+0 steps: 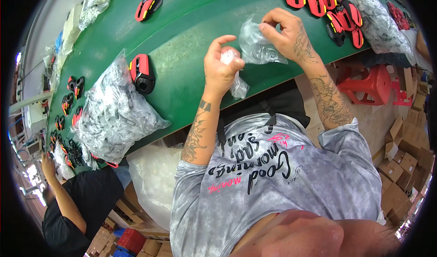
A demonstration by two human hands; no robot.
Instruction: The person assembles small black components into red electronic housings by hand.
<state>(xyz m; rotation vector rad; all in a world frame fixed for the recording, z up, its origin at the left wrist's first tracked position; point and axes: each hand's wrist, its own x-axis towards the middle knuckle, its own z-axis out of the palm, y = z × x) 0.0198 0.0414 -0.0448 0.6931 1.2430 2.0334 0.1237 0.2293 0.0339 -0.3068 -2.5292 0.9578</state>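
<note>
My right hand (287,36) is closed in a pinch on the edge of a clear plastic bag (256,44) that hangs over the front part of the green table. Beside it, my left hand (218,68) curls around a crumpled piece of clear plastic film (239,88), whose tail sticks out below the fingers. The thumb and forefinger of that hand stand apart at the top. Whether the bag holds anything small I cannot make out. Left of my hands, a red and black shell-shaped part (142,73) lies next to a big clear bag of small grey and black pieces (114,109).
Another red and black part (149,7) lies farther back on the green table (191,25). Several similar parts (337,13) cluster at the far right, beside another full plastic bag (378,22). A co-worker (82,207) sits at the left. A red stool (366,85) and cardboard boxes (398,166) stand right.
</note>
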